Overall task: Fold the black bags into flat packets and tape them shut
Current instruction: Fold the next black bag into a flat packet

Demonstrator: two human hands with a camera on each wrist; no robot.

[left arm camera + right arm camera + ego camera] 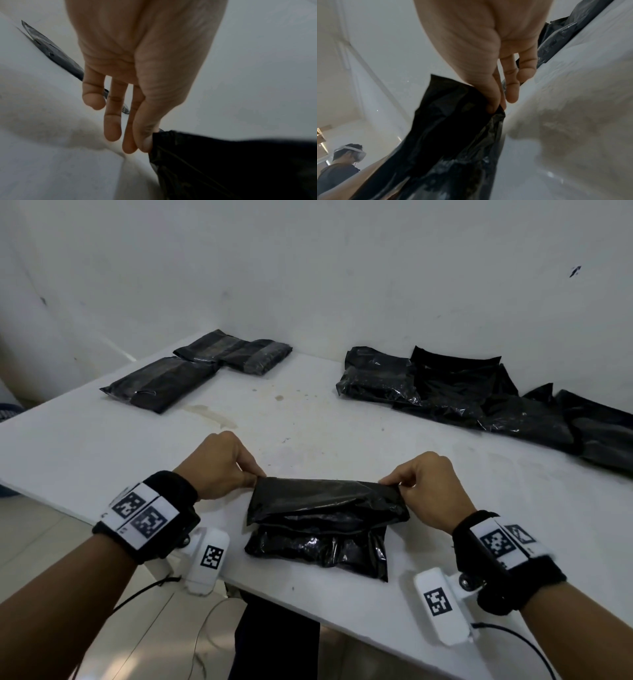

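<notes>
A black bag (325, 522) lies near the front edge of the white table (308, 422), its top flap lifted and partly folded toward me. My left hand (255, 474) pinches the flap's far left corner between thumb and fingers. My right hand (394, 482) pinches the far right corner the same way. In the left wrist view the left hand (145, 146) pinches the black bag (231, 169). In the right wrist view the right hand (494, 108) grips the black bag (447, 135), whose flap stands up off the table.
Three folded, taped packets (191, 368) lie at the back left. A heap of unfolded black bags (479, 395) stretches along the back right to the table's right edge. A white wall (308, 268) stands close behind. Another person (346, 162) shows in the right wrist view.
</notes>
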